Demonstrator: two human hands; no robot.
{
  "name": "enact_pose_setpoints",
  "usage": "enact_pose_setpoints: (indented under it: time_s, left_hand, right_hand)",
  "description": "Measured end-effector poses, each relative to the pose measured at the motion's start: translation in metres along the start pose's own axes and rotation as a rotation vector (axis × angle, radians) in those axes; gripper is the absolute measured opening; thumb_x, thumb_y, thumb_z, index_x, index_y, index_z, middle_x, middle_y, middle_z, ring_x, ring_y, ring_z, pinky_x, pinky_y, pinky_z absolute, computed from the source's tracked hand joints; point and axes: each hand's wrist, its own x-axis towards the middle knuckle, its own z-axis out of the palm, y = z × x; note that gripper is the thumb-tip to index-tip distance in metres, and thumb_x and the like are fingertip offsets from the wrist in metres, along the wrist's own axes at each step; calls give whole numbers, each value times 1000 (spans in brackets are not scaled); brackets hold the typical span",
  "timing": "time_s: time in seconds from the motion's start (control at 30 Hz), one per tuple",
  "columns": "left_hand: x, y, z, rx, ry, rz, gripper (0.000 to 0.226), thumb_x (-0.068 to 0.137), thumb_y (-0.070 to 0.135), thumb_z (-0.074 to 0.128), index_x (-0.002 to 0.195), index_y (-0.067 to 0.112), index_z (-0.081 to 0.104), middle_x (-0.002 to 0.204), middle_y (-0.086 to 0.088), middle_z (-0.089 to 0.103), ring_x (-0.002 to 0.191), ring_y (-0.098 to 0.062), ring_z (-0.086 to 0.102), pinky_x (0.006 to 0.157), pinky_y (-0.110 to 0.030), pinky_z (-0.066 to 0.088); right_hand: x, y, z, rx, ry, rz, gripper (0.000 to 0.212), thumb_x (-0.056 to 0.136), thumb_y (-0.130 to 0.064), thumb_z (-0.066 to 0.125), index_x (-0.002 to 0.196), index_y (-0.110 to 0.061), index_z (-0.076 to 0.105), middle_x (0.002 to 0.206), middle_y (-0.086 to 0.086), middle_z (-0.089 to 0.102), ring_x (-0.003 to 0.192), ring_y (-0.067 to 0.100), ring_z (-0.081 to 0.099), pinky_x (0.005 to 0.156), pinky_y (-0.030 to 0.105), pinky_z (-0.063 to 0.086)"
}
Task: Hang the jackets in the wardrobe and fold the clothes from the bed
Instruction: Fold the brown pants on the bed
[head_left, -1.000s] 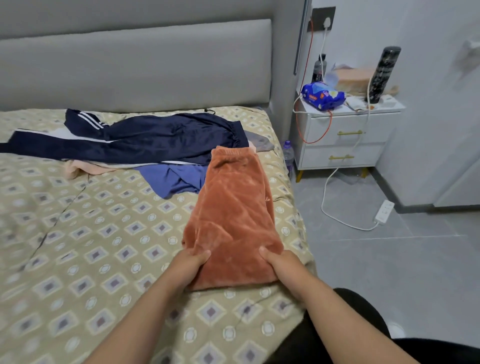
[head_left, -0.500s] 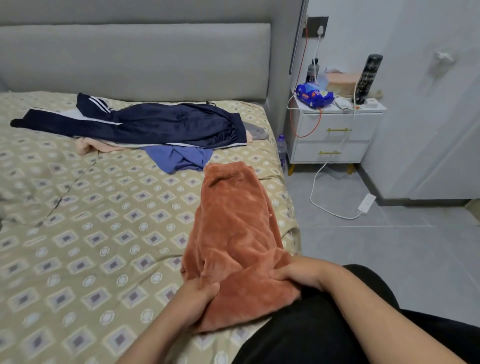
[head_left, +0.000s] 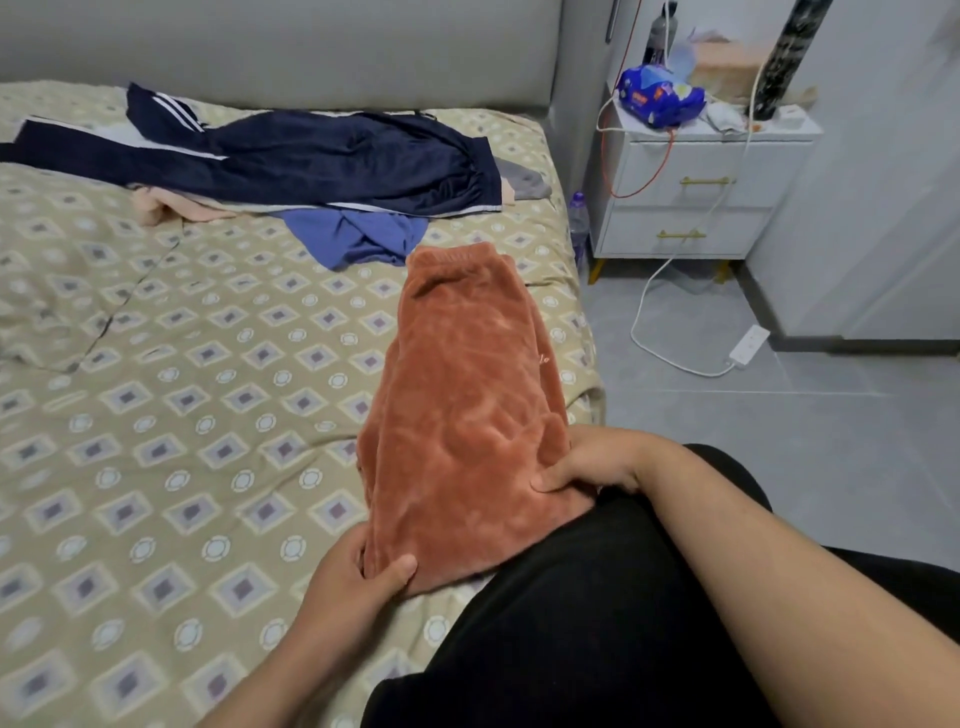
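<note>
Rust fleece trousers (head_left: 467, 395) lie along the bed's (head_left: 156, 415) right edge; left hand (head_left: 358, 577) and right hand (head_left: 597, 462) pinch the near end, fingers tucked underneath, hidden; navy track trousers (head_left: 322, 161) cover other clothes.

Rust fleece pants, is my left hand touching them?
Touching. The head view shows the left hand gripping the near corner of the rust fleece pants, thumb pressed on top.

Trousers (head_left: 322, 161) behind fleece (head_left: 467, 395) on bed (head_left: 156, 467)
</note>
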Motion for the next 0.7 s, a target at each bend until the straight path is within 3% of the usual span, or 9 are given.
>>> enact_pose_setpoints:
  time_s: [0.1, 0.23, 0.3, 0.37, 0.43, 0.5, 0.53, 0.6, 0.7]
  left_hand:
    - [13, 10, 4, -58, 158, -40, 22, 89, 28, 71, 107, 19, 63, 99, 0, 73, 93, -17, 70, 78, -31, 51]
    - [34, 35, 8, -108, 330, 18, 23, 90, 40, 62, 104, 23, 58, 105, -4, 69, 93, -21, 68, 80, -44, 55]
    - [43, 52, 8, -161, 364, 50, 20, 90, 35, 63, 102, 19, 58, 100, -8, 69, 85, -23, 68, 68, -41, 55]
    - [52, 68, 6, -252, 399, 57, 24, 84, 31, 65, 99, 13, 59, 97, -12, 70, 86, -29, 70, 72, -46, 57]
    - [58, 78, 1, -337, 420, 62, 31, 83, 29, 66, 106, 9, 58, 102, -15, 70, 90, -30, 70, 74, -44, 58]
    - [55, 82, -3, -363, 415, 116, 33, 94, 21, 63, 126, 20, 53, 115, -7, 66, 98, -18, 70, 78, -33, 57]
    - [49, 83, -4, -334, 391, 176, 41, 97, 19, 60, 136, 27, 49, 119, 1, 65, 103, -10, 68, 83, -27, 56]
    - [37, 86, -7, -189, 307, 327, 46, 96, 15, 62, 136, 36, 53, 120, 18, 62, 107, 7, 62, 91, -18, 52]
    - [27, 83, -19, 265, 74, 420, 84, 70, 23, 86, 139, 46, 44, 131, 28, 46, 116, 11, 49, 101, -20, 41]
  right_hand:
    - [3, -4, 1, 299, 146, -69, 21, 86, -4, 71, 103, -16, 69, 103, 3, 75, 100, 18, 69, 90, 30, 53]
    - [3, -4, -2, 559, 314, -118, 18, 91, -14, 67, 107, -6, 68, 102, 14, 75, 96, 25, 72, 85, 36, 55]
    - [-2, -6, -2, 631, 361, -161, 43, 85, -31, 74, 119, -5, 65, 109, 15, 73, 103, 27, 71, 88, 36, 55]
    - [-11, -6, -3, 644, 361, -263, 90, 57, -52, 90, 131, -10, 58, 118, 11, 71, 110, 25, 68, 87, 33, 56]
    - [-21, -1, -2, 630, 351, -317, 125, 35, -51, 98, 143, -28, 40, 131, 3, 62, 113, 17, 67, 86, 28, 56]
    - [-34, 3, 6, 387, 375, -315, 141, 41, -40, 99, 155, -40, 16, 146, -8, 44, 124, 9, 57, 99, 25, 50]
    - [-41, 2, 12, 171, 389, -299, 135, 50, -33, 96, 155, -43, 12, 146, -18, 38, 126, 3, 50, 102, 19, 44]
    - [-48, 1, 25, -190, 441, -329, 108, 67, -23, 87, 148, -53, 22, 131, -34, 39, 114, -11, 48, 90, 2, 37]
    - [-51, -3, 31, -251, 602, -419, 63, 75, -17, 78, 103, -67, 52, 97, -39, 63, 91, -19, 58, 75, 3, 40]
